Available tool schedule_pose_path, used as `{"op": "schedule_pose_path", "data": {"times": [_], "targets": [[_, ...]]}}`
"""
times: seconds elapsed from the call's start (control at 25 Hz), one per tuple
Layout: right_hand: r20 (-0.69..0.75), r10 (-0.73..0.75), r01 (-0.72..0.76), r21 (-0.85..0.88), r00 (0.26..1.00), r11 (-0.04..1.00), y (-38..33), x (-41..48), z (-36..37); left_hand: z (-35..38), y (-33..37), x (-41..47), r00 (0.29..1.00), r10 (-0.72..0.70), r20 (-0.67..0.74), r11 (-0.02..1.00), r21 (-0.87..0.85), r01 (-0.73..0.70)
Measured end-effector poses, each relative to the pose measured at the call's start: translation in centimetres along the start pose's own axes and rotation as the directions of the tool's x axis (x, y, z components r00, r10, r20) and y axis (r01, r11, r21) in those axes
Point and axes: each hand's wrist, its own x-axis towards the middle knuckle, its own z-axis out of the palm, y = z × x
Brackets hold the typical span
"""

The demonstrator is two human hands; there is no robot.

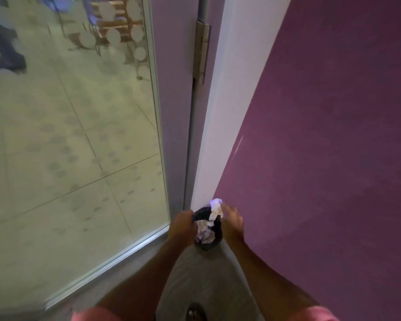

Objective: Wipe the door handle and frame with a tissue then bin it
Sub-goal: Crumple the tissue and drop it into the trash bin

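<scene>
Purple wall (322,135) and a white door frame (220,126) meet beside the glass door (74,135), and a small dark bin (207,238) sits on the floor at the foot of the frame. The left hand (182,225) grips the bin's rim, probably to steady it. The right hand (233,222) hovers with fingers spread and looks to have let go of the tissue (216,208), which sits at the bin's mouth above crumpled paper, though blur makes that uncertain.
</scene>
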Motion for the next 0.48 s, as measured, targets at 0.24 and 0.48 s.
{"op": "schedule_pose_path", "data": {"times": [0.24, 0.48], "targets": [[0.060, -0.059, 0.064, -0.086, 0.996, 0.994, 2.7, 1.2, -1.5, 0.9, 1.0, -0.1, 0.998, -0.063, -0.016, 0.996, 0.055, 0.064], [0.187, -0.091, 0.121, -0.152, 0.978, 0.981, 3.2, 0.3, -2.1, 1.3, 2.3, -1.4, 0.999, 0.032, -0.041, 0.984, 0.178, -0.024]]}}
